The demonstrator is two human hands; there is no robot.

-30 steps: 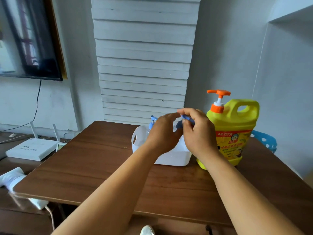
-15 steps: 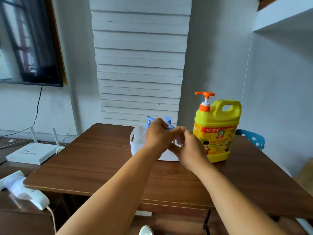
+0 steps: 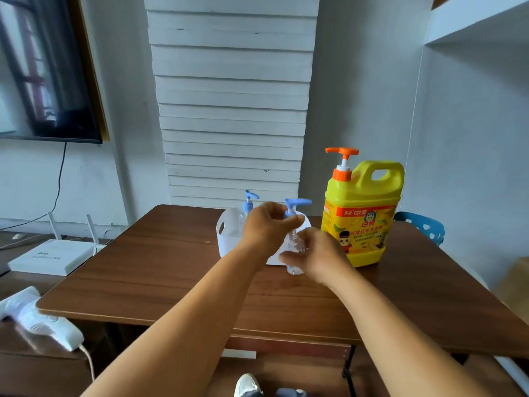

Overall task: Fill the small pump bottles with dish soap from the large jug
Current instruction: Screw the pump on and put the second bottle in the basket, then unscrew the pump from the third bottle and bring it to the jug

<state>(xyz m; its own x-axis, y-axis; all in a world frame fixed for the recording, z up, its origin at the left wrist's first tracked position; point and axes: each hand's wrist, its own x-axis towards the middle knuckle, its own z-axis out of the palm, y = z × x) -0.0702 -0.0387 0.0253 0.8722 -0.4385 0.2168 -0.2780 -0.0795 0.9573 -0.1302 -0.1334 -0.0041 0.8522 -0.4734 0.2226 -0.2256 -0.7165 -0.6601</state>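
A small clear pump bottle [image 3: 294, 247] with a blue pump head stands on the brown table [image 3: 171, 270], in front of a white basket [image 3: 229, 233]. My left hand [image 3: 267, 224] grips its neck just under the pump. My right hand [image 3: 317, 255] wraps around its lower body. A second small bottle with a blue pump [image 3: 248, 203] stands inside the basket. The large yellow jug [image 3: 360, 213] with an orange pump stands upright to the right of my hands, apart from them.
A blue perforated chair back [image 3: 423, 224] shows behind the table at the right. Left of the table, a white router [image 3: 51, 256] and a white handheld device [image 3: 43, 322] lie on a lower surface. A dark screen hangs on the left wall.
The small bottle has come out of the basket and now stands on the table in front of it, held by both hands. My view has pulled back slightly.
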